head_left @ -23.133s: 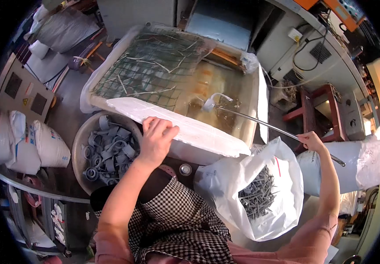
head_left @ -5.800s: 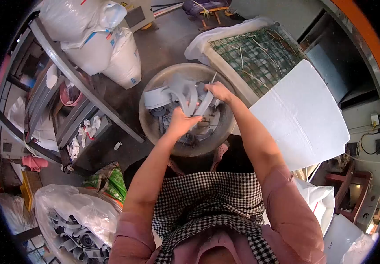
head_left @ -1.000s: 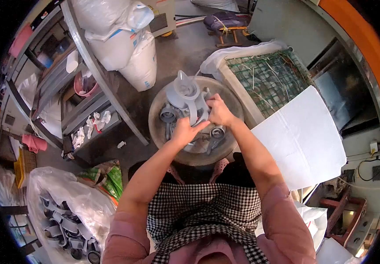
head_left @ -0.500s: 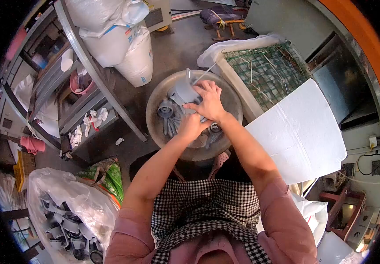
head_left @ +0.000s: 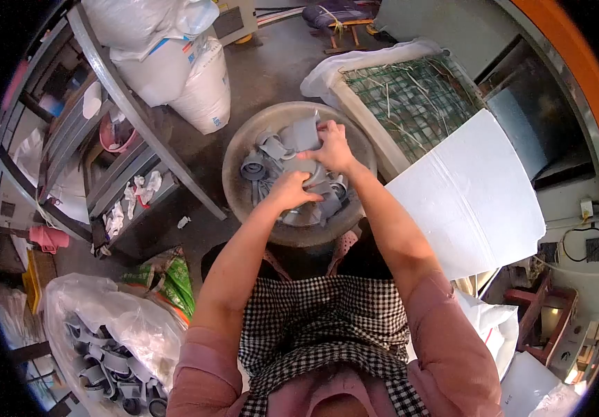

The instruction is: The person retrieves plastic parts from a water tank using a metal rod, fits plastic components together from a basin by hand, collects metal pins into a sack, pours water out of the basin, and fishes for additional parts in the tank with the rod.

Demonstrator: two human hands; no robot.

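A wide round basin (head_left: 233, 198) stands in front of my knees with several grey plastic parts in it. My right hand (head_left: 336, 151) has its thumb and fingers around a grey curved plastic part (head_left: 305, 134) at the basin's far side. Nearer to me, my left hand (head_left: 291, 190) curls its thumb and fingers about another grey plastic piece (head_left: 319, 186); its exact shape is partly hidden. Left of the hands lie a grey ring-shaped part (head_left: 252, 167) and a grey bracket-like part (head_left: 271, 146).
A clear plastic bag (head_left: 126, 306) of grey parts sits at lower left. White sacks (head_left: 202, 90) stand beside a metal rack (head_left: 132, 104). On the right are a netted crate (head_left: 372, 132) and a white board (head_left: 466, 201).
My hands, close together before, have moved apart over the basin. The grey parts beneath them have shifted, and more of them show. The view has tilted slightly.
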